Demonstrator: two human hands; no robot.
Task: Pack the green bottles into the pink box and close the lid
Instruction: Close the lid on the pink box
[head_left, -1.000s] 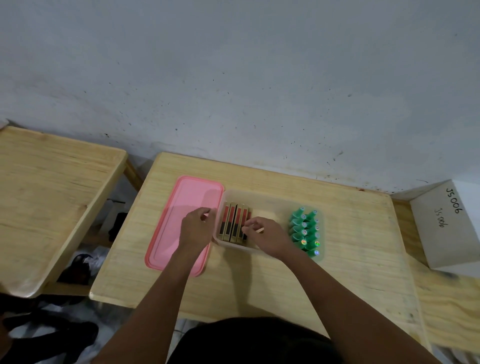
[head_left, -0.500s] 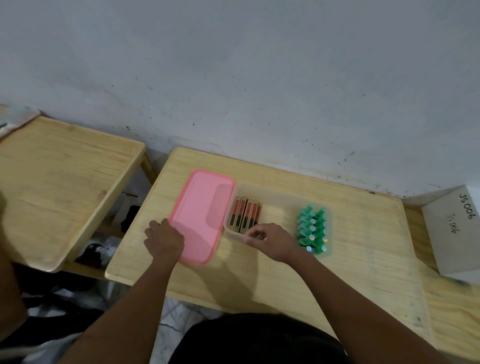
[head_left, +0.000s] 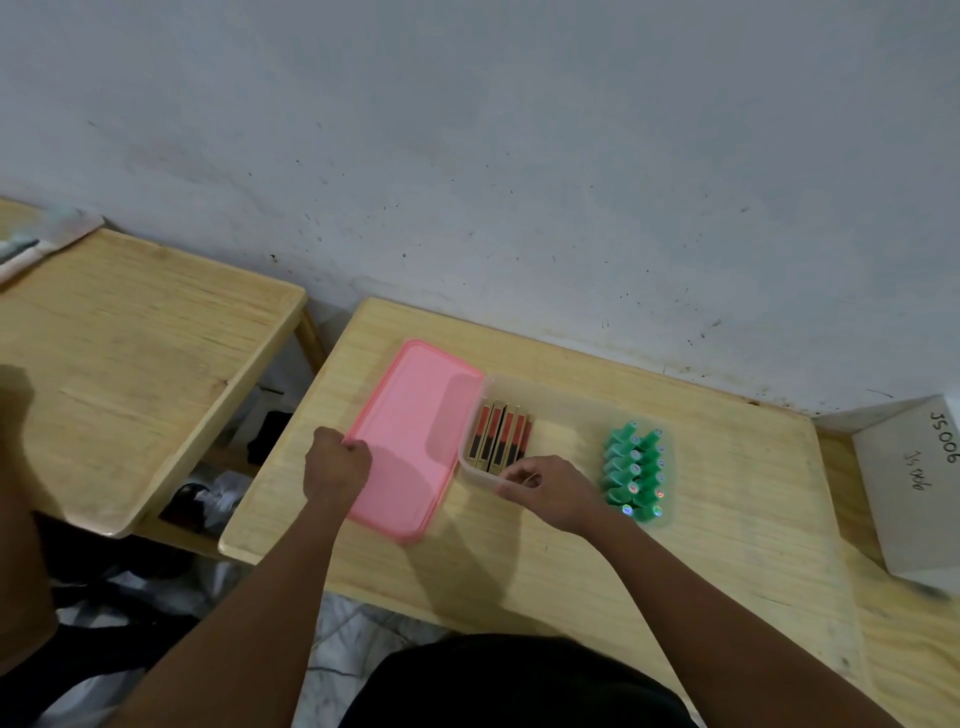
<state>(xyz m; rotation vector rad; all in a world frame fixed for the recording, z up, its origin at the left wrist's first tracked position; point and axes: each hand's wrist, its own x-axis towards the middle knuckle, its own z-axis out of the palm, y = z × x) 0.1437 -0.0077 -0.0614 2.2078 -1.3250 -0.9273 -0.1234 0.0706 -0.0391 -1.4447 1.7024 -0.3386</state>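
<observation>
matt pink plastic lid (head_left: 410, 441), wooden table (head_left: 727, 519)

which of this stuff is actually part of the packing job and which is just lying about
Part of the job: green bottles, clear box holding them, pink lid gripped by the left hand, right hand pinching the box's near rim.
Lying about: red-and-black cartons in the box's other end, white box marked JS006, second wooden table.

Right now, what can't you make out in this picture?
All in the head view:
Left hand grips the pink lid at its left edge; its knuckles hide the fingertips.
Right hand at the clear box near rim: its back hides whether the fingers pinch it.
Green bottles: cap markings too small to read.
White box: cut off by the right edge.
Pale item, top left: blurred.
</observation>
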